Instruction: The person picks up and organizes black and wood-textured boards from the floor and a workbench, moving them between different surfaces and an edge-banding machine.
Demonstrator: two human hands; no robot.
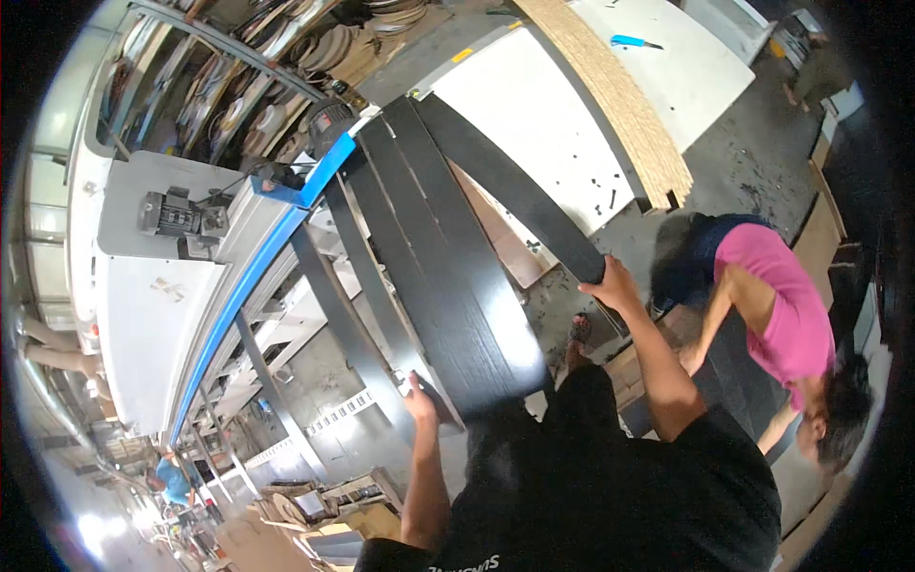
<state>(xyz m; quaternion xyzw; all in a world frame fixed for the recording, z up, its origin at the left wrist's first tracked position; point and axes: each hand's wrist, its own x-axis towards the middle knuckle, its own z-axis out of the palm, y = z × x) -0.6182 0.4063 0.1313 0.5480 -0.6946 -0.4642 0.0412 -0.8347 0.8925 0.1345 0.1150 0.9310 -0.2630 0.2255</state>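
Observation:
My right hand is closed around the near end of a long black board strip, which reaches away over a white panel. My left hand is closed at the near end of a narrow black strip; its fingertips are partly hidden. Between my hands lie wide black boards, side by side, with narrow gaps and pale edges showing. Their far ends rest close to the blue-edged machine.
A pink-shirted co-worker bends over dark boards at my right. White panels and a chipboard stack lie ahead. Metal support bars extend from the machine at left. Racks of offcuts stand behind; a blue-handled knife lies on the far panel.

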